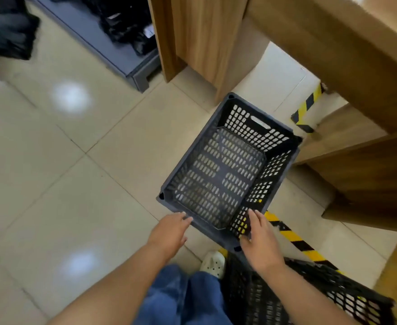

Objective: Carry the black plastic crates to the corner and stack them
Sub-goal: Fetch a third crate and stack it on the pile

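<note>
1. An empty black perforated plastic crate [225, 170] is sitting on the beige tiled floor [59, 184], angled, with its far end near the foot of the light wooden cabinet [200, 36] and close to a strip of yellow-and-black hazard tape [307, 106].
2. The left hand [169, 233] is resting at the crate's near rim, its fingers [184, 218] spread loosely and only touching the edge rather than wrapped around it.
3. The right hand [260, 242] is lying against the crate's near right corner, its fingers [255, 216] extended along the wall; neither hand is closing into a real grip.
4. From these frames I cannot tell whether the hands are letting go of this crate or taking hold of it.
5. A second black mesh plastic crate [310, 294] is lying on the floor at the person's right side, beside the blue jeans [181, 299] and the white perforated shoe [212, 263], and partly over another length of hazard tape.
6. The two crates are sitting just beside each other, with no crate nested in or on another, so no stacking is showing yet.
7. If the nook by the cabinet is the intended corner, the first crate is probably already at its place, and the nearer one is left to lift and set on it.
8. How many further crates are waiting elsewhere is not visible.
</note>
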{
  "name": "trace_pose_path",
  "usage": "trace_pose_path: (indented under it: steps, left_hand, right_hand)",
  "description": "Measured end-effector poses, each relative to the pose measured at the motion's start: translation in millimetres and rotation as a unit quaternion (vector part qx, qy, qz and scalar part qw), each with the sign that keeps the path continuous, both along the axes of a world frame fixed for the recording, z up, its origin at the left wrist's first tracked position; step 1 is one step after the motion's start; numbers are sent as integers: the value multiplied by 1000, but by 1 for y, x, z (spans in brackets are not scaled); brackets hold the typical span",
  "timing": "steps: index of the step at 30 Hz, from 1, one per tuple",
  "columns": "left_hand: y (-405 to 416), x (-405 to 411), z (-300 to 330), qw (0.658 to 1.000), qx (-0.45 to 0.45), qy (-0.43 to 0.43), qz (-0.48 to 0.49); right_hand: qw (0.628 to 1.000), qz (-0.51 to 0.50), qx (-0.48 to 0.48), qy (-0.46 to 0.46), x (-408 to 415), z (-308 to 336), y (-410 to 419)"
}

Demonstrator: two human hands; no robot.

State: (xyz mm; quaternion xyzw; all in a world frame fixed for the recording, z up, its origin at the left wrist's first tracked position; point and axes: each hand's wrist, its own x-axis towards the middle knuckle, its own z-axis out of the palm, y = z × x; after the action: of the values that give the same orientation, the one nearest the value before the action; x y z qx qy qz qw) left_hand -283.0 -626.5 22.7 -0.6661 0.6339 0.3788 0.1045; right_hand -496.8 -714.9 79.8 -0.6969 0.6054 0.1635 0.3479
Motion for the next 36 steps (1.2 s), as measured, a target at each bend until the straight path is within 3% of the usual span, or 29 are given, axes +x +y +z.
trace_pose_path:
  steps: [7,10,14,19,23,26,30,36]
  left_hand:
    - [-26,-27,-78,984,-10,-40,-172]
    - [-26,-21,-91,980,-17,-56,-189]
    - [-21,-8,-105,967,-96,-77,-221]
    - [-5,43,-103,969,-118,-67,-206]
    - [11,100,-84,979,-118,-100,-136]
    - [20,134,-65,976,-71,-173,-116]
    - [38,172,-52,950,79,-275,-127]
    - [76,207,-43,935,163,-309,-60]
  right_hand:
    - [1000,-9,-6,5,-11,-61,-24]
    - [1000,-2,-9,10,-8,-74,-26]
    - [1000,-17,5,15,1,-84,-24]
    - [999,-24,7,24,13,-87,-20]
    - [999,-20,19,28,26,-87,-20]
    - [999,-36,12,28,40,-88,-20]
    - [999,-31,7,20,62,-90,-18]
    - [1000,-2,-25,-6,88,-86,-29]
